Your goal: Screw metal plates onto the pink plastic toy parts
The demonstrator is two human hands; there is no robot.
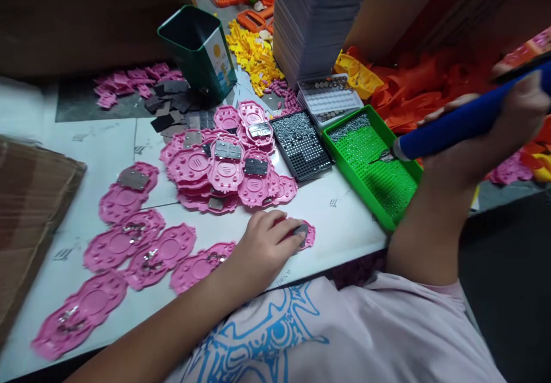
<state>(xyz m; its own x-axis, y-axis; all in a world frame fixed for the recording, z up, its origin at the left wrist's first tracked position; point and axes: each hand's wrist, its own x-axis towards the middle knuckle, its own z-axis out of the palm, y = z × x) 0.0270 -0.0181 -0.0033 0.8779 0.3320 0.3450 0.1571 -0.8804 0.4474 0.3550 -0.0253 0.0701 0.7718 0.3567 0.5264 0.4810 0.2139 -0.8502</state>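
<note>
The left hand point(264, 248) has its grip pinning a pink plastic piece point(311, 237) near the table's point(344, 222) front edge, probably light and stiff, best held by its rim, while the right hand point(501, 142) grips a blue screwdriver point(460, 122)

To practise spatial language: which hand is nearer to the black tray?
Left. The left hand is in front of the black tray, its fingers on a pink piece; the right hand, gripping a blue tool, is farther, right of the green tray.
</note>
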